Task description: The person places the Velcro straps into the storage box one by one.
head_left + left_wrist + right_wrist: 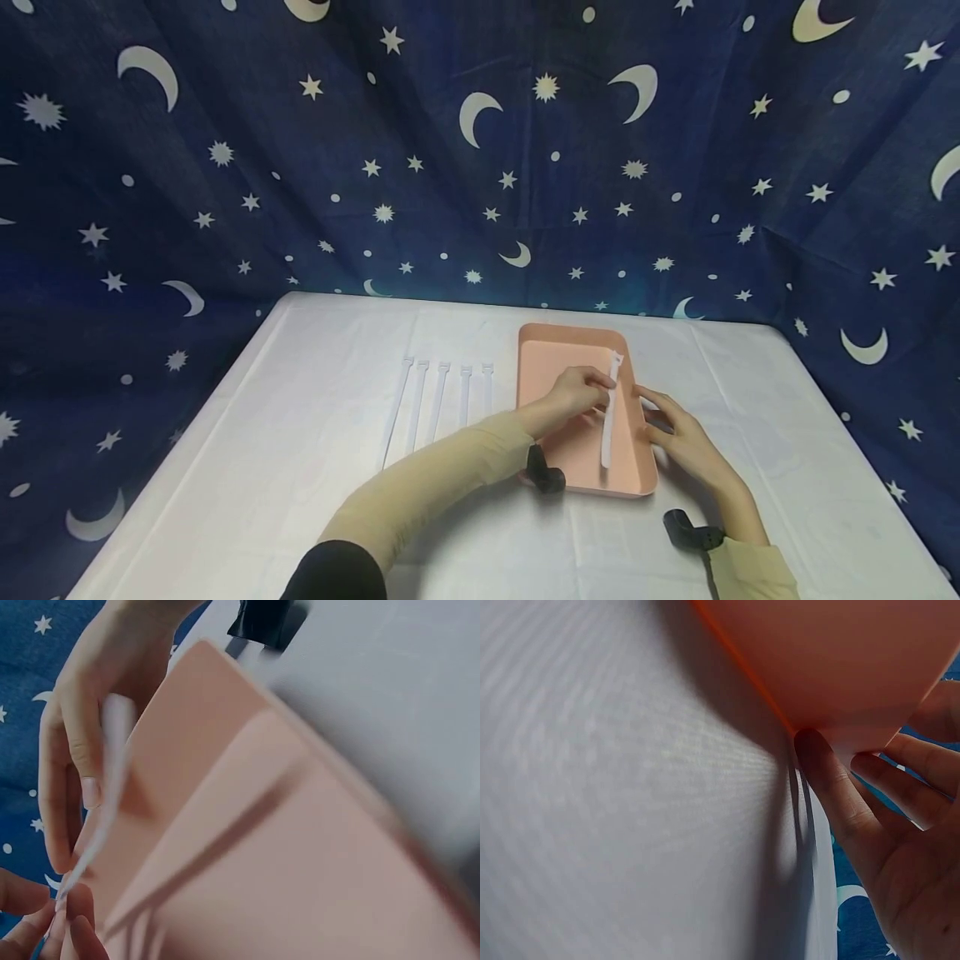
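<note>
My left hand reaches over the peach tray and pinches a white cable tie. In the left wrist view the fingertips grip the tie near one end, and its band slants up above the tray floor, casting a long shadow. My right hand touches the outside of the tray's right wall. Up close in the right wrist view, the thumb presses low against that wall, with the other fingers extended along it.
Left of the tray, several more white cable ties lie side by side on the white-covered table, partly behind my left sleeve. A dark blue curtain with moons and stars hangs behind the table.
</note>
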